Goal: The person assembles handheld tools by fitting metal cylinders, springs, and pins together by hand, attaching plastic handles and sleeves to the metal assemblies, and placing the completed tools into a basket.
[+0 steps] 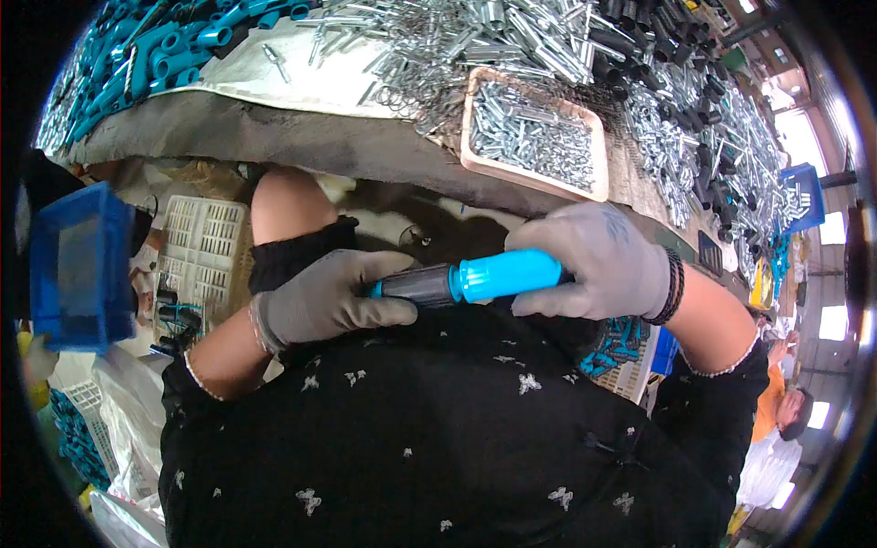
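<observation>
Nearest the camera, both gloved hands are meeting over the lap of a person in a black flecked garment. The left hand (333,301) is wrapping closed around the grey end of a handle-like part (466,280), while the right hand (598,265) is curling shut around its bright blue end; the part is lying level between them, just below centre.

At 9 o'clock a blue plastic bin (78,269) is sitting beside a white slotted crate (201,242). At 4 o'clock another crate of teal pieces (621,342) is showing under the right wrist.

Farther off, the worktop (301,137) is crossing the upper picture. At 1 o'clock a shallow rectangular pinkish tray (534,132) is holding silvery metal pieces, with loose metal tubes (512,32) piling up at 12 o'clock and teal plastic fittings (155,50) heaping at 11 o'clock. A small blue basket (802,196) is standing at 2 o'clock.
</observation>
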Demonstrator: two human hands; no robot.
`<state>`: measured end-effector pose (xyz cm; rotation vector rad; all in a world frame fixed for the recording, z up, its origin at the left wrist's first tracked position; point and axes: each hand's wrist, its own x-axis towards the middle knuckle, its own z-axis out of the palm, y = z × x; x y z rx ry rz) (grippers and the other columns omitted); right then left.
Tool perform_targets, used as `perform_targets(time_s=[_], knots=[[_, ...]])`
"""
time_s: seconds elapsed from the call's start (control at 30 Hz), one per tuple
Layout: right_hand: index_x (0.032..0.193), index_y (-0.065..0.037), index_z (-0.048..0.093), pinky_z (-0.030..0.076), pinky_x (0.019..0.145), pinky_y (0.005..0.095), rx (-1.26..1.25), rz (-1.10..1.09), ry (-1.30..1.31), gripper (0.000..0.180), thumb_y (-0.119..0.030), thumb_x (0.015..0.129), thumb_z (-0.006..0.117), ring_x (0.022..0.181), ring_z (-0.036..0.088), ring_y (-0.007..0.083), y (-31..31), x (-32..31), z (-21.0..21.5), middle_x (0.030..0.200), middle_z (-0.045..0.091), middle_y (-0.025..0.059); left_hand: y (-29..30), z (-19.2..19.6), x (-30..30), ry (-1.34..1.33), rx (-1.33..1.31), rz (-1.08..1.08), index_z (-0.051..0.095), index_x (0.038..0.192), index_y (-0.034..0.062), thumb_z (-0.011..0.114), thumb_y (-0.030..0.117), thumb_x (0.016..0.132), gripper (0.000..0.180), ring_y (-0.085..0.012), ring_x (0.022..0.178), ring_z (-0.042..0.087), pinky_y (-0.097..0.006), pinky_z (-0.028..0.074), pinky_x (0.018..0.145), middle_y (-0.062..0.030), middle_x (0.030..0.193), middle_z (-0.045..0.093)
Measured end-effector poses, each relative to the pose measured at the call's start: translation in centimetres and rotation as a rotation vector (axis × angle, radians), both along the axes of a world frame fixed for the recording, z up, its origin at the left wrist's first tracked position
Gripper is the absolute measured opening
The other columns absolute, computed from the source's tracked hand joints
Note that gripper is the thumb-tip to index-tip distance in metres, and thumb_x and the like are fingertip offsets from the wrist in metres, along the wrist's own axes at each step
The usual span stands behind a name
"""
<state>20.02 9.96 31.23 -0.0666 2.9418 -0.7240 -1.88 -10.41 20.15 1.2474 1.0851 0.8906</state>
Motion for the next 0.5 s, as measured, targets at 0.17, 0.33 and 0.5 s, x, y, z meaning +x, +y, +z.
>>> perform_targets(time_s=[0.17,0.33,0.5], knots=[[0.117,0.001,0.06,0.056,0.08,0.0329,-0.949,-0.762,-0.415,0.037,-0.017,0.086,0.07,0.089,0.069,0.0269,-1.1,1.2,-0.5,0.103,0.067,0.0165,1.0,0.3,1.9,0.634,0.473,0.341,0.062,0.113,0.0041,0.075,0.03,0.086,0.039,-0.0345,0.076,0.063,-0.038,0.049,0.068,-0.0175,0.086,0.063],[0.13,-0.001,0.057,0.051,0.094,0.034,-0.198,-0.296,0.405,0.034,-0.009,0.098,0.056,0.112,0.063,0.0203,-0.1,3.5,-2.9,0.124,0.063,0.0188,0.8,0.6,1.9,0.381,0.299,0.31,0.061,0.11,0.005,0.076,0.031,0.087,0.038,-0.0322,0.077,0.065,-0.039,0.05,0.068,-0.0158,0.083,0.063],[0.142,0.004,0.044,0.051,0.093,0.035,-0.732,-0.585,0.271,0.071,-0.031,0.089,0.075,0.11,0.065,0.0319,-2.2,5.5,-5.4,0.12,0.065,0.0209,0.9,0.7,1.3,0.325,0.168,0.238,0.062,0.111,0.0062,0.077,0.031,0.086,0.038,-0.0331,0.078,0.066,-0.04,0.05,0.067,-0.0153,0.082,0.064]])
